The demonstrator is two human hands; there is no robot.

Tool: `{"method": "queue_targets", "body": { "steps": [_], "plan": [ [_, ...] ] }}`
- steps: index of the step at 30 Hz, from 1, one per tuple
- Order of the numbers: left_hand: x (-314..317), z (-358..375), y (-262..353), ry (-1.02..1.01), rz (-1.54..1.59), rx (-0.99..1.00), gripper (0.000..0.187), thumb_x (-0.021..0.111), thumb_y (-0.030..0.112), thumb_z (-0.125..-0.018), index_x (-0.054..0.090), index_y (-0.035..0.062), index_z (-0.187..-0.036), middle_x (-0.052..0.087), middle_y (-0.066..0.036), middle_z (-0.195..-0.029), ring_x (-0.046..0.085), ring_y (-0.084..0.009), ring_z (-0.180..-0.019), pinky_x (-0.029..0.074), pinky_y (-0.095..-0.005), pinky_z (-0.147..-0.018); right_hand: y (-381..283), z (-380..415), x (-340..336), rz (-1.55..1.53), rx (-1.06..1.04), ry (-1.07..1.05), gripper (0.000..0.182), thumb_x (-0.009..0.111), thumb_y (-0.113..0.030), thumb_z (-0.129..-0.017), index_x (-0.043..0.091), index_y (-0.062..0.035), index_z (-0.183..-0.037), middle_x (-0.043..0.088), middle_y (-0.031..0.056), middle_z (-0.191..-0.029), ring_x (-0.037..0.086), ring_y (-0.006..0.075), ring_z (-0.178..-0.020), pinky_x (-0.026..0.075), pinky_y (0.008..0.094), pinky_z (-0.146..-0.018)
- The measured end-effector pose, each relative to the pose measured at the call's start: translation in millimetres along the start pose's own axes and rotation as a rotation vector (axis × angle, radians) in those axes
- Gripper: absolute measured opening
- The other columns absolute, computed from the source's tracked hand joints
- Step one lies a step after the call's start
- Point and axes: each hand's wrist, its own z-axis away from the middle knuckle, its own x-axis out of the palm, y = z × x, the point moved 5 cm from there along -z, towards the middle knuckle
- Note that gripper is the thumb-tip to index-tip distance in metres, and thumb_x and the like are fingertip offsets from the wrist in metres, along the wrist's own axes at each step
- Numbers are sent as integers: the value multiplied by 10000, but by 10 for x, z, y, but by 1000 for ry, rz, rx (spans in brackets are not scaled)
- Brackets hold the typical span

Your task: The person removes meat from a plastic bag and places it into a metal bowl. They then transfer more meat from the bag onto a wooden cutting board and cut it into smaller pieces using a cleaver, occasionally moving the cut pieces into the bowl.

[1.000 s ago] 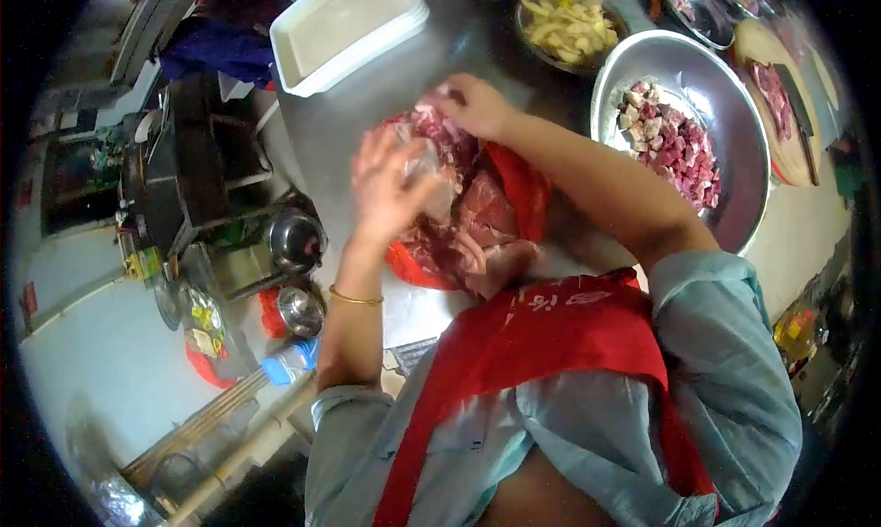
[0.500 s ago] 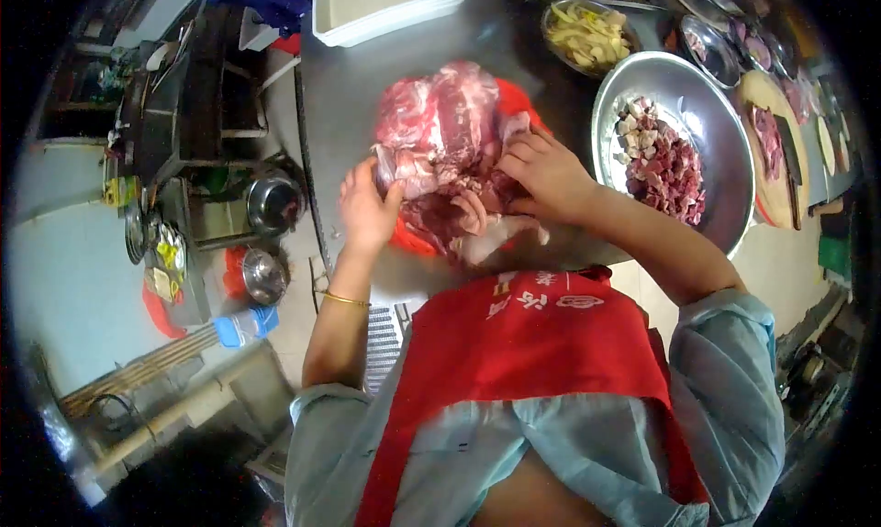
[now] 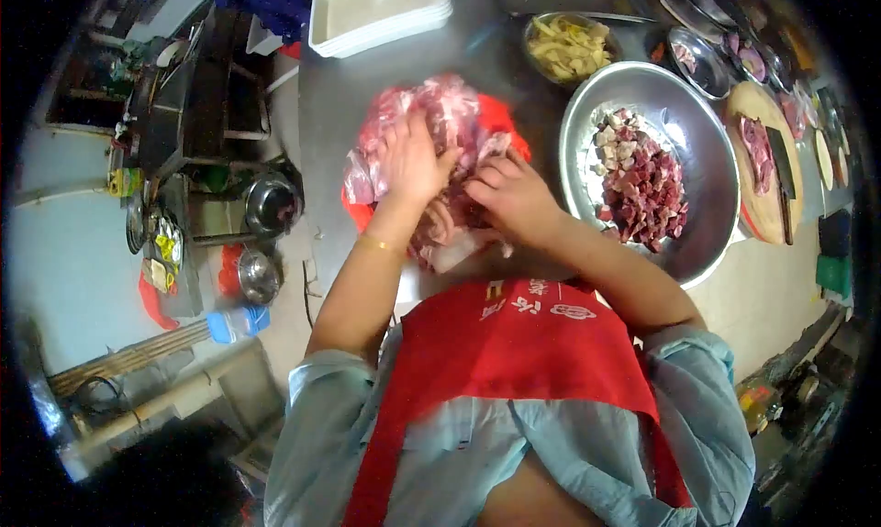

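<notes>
A large piece of raw meat (image 3: 450,94) lies on a red plastic bag (image 3: 496,114) on the metal table (image 3: 335,105). My left hand (image 3: 415,163) rests on top of the meat, fingers stretched out and a little apart. At the right side of the piece, my right hand (image 3: 516,199) has its fingers curled over the meat's edge; the fingertips are partly hidden. Close by on the right stands a big metal basin (image 3: 576,151) holding diced meat (image 3: 647,192), dark red with some paler cubes.
Stacked white trays (image 3: 381,13) sit at the table's far left. Behind the basin is a bowl of yellowish sliced pieces (image 3: 571,48). Further right, a wooden cutting board (image 3: 769,217) carries a strip of meat (image 3: 758,151) and a knife (image 3: 782,165). Metal bowls (image 3: 260,275) stand low at left.
My left hand has moved from the meat's left edge onto its top. My right hand stays at the right side. The view has shifted slightly, and the basin appears further left.
</notes>
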Motion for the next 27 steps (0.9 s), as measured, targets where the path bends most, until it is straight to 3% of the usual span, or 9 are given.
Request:
{"method": "queue_targets", "body": {
  "steps": [3, 8, 12, 15, 18, 21, 23, 25, 27],
  "plan": [
    [91, -346, 56, -166, -147, -214, 975, 828, 507, -652, 410, 27, -1390, 415, -200, -1420, 369, -357, -1337, 293, -481, -1084, 36, -5, 53, -5, 67, -75, 414, 708, -233, -711, 593, -101, -1086, 587, 85, -1149, 509, 284, -1199, 374, 481, -1084],
    [372, -763, -40, -427, -263, -266, 847, 768, 515, -722, 470, 31, -1349, 422, -209, -1411, 362, -355, -1340, 301, -468, -1087, 271, 593, -735, -132, 100, 176, 437, 725, -164, -702, 608, -103, -1119, 583, 98, -1233, 508, 317, -1224, 370, 504, -1082],
    [495, -798, -35, -97, -359, -18, 674, 646, 641, -758, 673, 80, -1131, 680, -196, -1028, 637, -342, -1004, 451, -438, -977, 1065, 1716, -1561, 92, 363, 356, 415, 725, -43, -686, 621, -85, -1085, 610, 142, -1176, 540, 357, -1166, 424, 487, -988],
    [247, -728, 365, -189, -237, -2, 649, 700, 650, -719, 678, 140, -1120, 685, -155, -1044, 636, -332, -984, 466, -439, -922, 1741, 2816, -2153, 326, 697, 406, 343, 690, -61, -761, 605, -71, -1094, 603, 153, -1163, 534, 367, -1158, 413, 477, -992],
    [330, -680, 343, -77, -99, 9, 536, 753, 522, -746, 685, 74, -1034, 693, -172, -962, 638, -332, -925, 487, -446, -854, 2380, 3950, -2561, 492, 1023, 477, 465, 695, -106, -787, 553, -62, -1227, 544, 194, -1262, 495, 391, -1183, 397, 462, -1022],
    [367, -609, 485, 90, -40, -19, 507, 691, 483, -810, 646, 41, -1053, 668, -169, -1037, 638, -342, -945, 498, -452, -827, 2871, 4702, -2548, 639, 1097, 429, 661, 733, -149, -756, 457, -45, -1348, 503, 225, -1311, 470, 391, -1237, 368, 469, -1073],
    [304, -425, 356, 180, -108, -125, 556, 635, 509, -837, 596, 37, -1130, 636, -180, -1114, 622, -355, -1005, 495, -468, -845, 3053, 4735, -2568, 430, 1133, 385, 595, 710, -118, -785, 474, -6, -1319, 526, 237, -1272, 538, 388, -1157, 442, 462, -993],
    [338, -283, 263, 37, -393, -275, 676, 559, 594, -859, 530, 44, -1251, 596, -206, -1221, 588, -373, -1108, 478, -497, -910, 3285, 4892, -2574, 449, 1143, 288, 545, 678, -129, -813, 489, 4, -1308, 607, 210, -1152, 620, 314, -1031, 518, 415, -864],
    [338, -243, 167, -36, -416, -314, 745, 500, 653, -872, 502, 47, -1305, 570, -213, -1274, 573, -372, -1153, 472, -518, -934, 3596, 5182, -2561, 427, 1092, 450, 490, 654, -174, -866, 516, -1, -1303, 624, 203, -1164, 619, 331, -1046, 502, 427, -903]
  ]
}}
